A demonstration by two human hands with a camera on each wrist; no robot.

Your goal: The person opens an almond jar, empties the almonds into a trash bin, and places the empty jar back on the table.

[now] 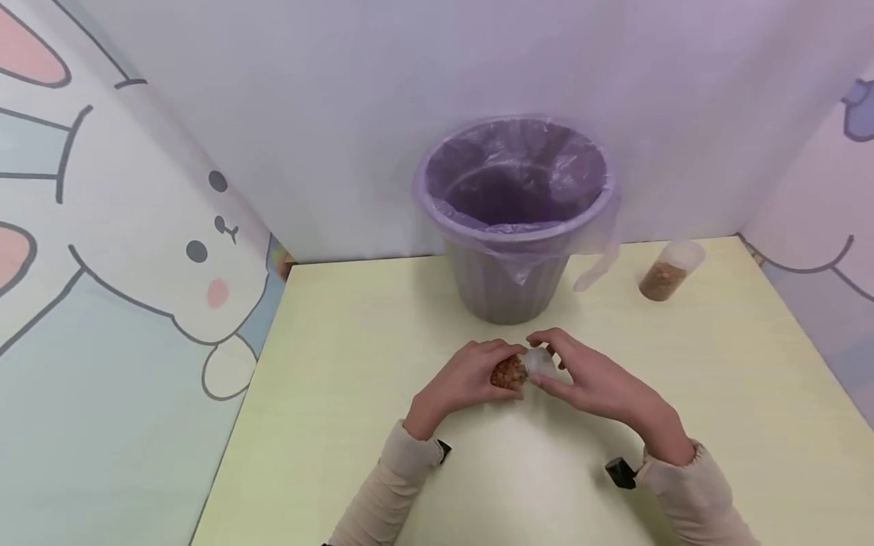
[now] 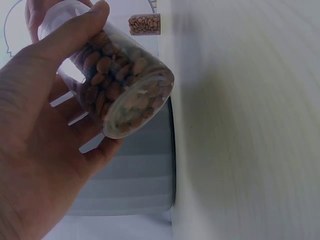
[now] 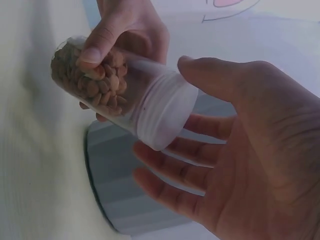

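Note:
A clear plastic jar partly filled with small brown nuts or beans lies tilted in my left hand. That hand's thumb and fingers wrap round the jar's body, as the left wrist view shows on the jar. A white, translucent screw lid sits on the jar's end, toward my right hand. The right thumb and fingers are spread loosely about the lid; the thumb is close to its rim, and whether any fingertip touches it I cannot tell.
Behind the hands stands a grey bin with a thin translucent liner over its rim. A second jar with brown contents stands at the back right of the pale table. Curtains with cartoon prints surround the table.

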